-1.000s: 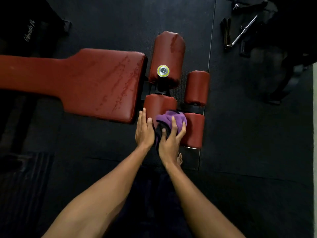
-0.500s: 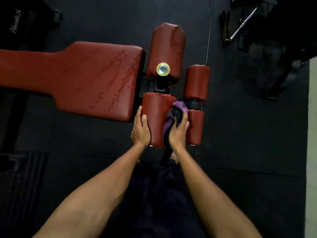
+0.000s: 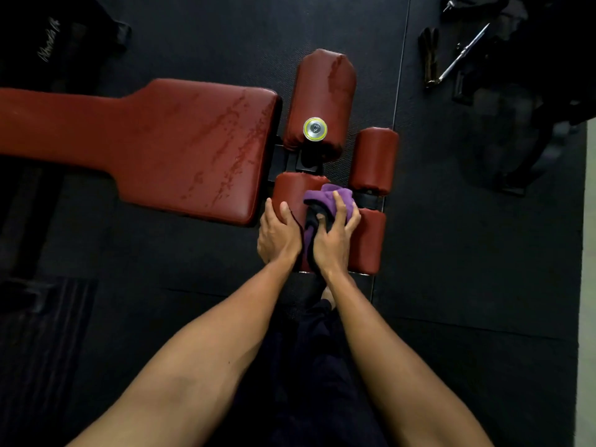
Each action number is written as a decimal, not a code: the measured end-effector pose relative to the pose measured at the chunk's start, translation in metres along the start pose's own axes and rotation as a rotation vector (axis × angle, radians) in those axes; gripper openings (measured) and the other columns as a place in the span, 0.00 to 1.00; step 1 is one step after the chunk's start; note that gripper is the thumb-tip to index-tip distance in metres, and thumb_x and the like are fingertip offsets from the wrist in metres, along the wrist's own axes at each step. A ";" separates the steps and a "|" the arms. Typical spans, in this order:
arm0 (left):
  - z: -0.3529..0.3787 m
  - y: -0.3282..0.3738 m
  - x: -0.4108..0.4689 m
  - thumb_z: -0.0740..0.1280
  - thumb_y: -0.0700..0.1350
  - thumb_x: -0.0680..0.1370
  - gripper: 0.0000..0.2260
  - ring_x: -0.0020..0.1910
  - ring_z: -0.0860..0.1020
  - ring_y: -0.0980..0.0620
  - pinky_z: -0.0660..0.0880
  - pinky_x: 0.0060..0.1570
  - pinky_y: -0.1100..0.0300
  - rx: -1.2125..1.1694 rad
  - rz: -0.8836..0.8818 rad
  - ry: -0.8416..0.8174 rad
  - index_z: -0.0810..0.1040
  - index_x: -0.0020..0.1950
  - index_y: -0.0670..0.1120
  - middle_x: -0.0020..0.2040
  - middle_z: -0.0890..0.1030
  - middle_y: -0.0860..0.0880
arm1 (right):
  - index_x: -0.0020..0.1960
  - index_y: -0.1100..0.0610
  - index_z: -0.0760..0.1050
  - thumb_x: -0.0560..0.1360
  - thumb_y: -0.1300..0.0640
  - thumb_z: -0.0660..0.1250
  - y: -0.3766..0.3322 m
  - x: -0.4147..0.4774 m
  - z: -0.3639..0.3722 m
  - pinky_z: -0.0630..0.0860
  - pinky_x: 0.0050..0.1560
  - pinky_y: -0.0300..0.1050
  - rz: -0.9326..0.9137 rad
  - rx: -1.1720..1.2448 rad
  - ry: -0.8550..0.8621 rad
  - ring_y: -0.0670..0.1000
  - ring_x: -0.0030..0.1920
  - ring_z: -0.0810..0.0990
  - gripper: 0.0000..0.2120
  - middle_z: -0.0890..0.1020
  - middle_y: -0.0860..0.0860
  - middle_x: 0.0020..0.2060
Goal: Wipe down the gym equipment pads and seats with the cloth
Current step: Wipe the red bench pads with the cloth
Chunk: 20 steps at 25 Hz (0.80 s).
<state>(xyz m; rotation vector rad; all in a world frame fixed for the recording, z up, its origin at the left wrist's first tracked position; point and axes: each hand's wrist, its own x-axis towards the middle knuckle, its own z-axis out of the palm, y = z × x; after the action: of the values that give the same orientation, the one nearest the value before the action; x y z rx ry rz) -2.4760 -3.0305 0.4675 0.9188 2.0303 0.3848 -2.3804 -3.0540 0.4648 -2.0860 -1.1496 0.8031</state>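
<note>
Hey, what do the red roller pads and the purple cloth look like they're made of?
The roller pads: likely red vinyl or faux leather, smooth with a dull sheen and gathered ends. The cloth: soft matte fabric, purple and black, bunching under the right hand; perhaps microfibre.

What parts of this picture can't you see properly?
All from the head view:
- Near half of the dark red padded roller: covered by the left hand, right hand and purple cloth.
- Long dark red bench pad: its left end is cut off by the picture's edge.
- White writing, top left: too small and blurred to read.
- Dark gear, top right: lost in shadow.
</note>
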 end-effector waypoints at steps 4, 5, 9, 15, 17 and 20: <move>-0.004 -0.016 0.026 0.45 0.63 0.83 0.26 0.68 0.73 0.38 0.67 0.67 0.45 -0.022 -0.057 -0.123 0.63 0.78 0.56 0.71 0.74 0.44 | 0.77 0.42 0.61 0.81 0.49 0.65 0.002 0.024 0.004 0.72 0.69 0.62 -0.190 -0.111 -0.063 0.60 0.78 0.62 0.27 0.53 0.55 0.79; -0.004 -0.024 0.037 0.44 0.64 0.83 0.27 0.68 0.73 0.38 0.67 0.68 0.46 -0.069 -0.067 -0.182 0.66 0.77 0.55 0.70 0.75 0.44 | 0.77 0.42 0.61 0.81 0.47 0.64 -0.001 0.034 0.006 0.73 0.68 0.61 -0.178 -0.102 -0.058 0.61 0.76 0.64 0.27 0.54 0.55 0.79; -0.005 -0.047 0.060 0.46 0.74 0.76 0.37 0.60 0.79 0.44 0.72 0.66 0.43 -0.276 -0.135 -0.373 0.76 0.69 0.52 0.61 0.81 0.46 | 0.80 0.46 0.57 0.85 0.48 0.57 -0.002 0.049 0.003 0.70 0.65 0.54 0.248 0.044 0.005 0.63 0.69 0.72 0.25 0.65 0.58 0.73; -0.010 -0.013 0.017 0.46 0.58 0.85 0.26 0.69 0.72 0.41 0.67 0.66 0.50 -0.113 -0.104 -0.113 0.69 0.75 0.47 0.70 0.74 0.43 | 0.81 0.42 0.55 0.85 0.52 0.58 0.024 -0.064 -0.008 0.73 0.63 0.53 0.145 0.001 -0.046 0.61 0.70 0.71 0.26 0.58 0.55 0.77; -0.003 -0.011 -0.003 0.47 0.56 0.85 0.25 0.72 0.69 0.43 0.64 0.69 0.50 -0.023 -0.026 -0.015 0.63 0.78 0.46 0.75 0.70 0.44 | 0.80 0.42 0.60 0.84 0.52 0.60 0.016 -0.060 -0.004 0.71 0.69 0.54 0.020 -0.048 -0.054 0.60 0.77 0.63 0.25 0.51 0.56 0.80; 0.003 -0.008 -0.007 0.49 0.57 0.84 0.25 0.70 0.72 0.43 0.68 0.66 0.49 0.038 -0.030 0.050 0.63 0.78 0.48 0.74 0.71 0.46 | 0.77 0.43 0.65 0.82 0.51 0.61 0.008 -0.015 0.001 0.67 0.75 0.59 -0.172 -0.123 -0.052 0.60 0.80 0.57 0.23 0.50 0.57 0.81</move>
<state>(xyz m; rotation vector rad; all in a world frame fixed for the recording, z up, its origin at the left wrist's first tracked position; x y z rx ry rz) -2.4750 -3.0411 0.4653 0.9094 2.1010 0.3572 -2.3834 -3.0701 0.4611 -2.0405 -1.4174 0.7248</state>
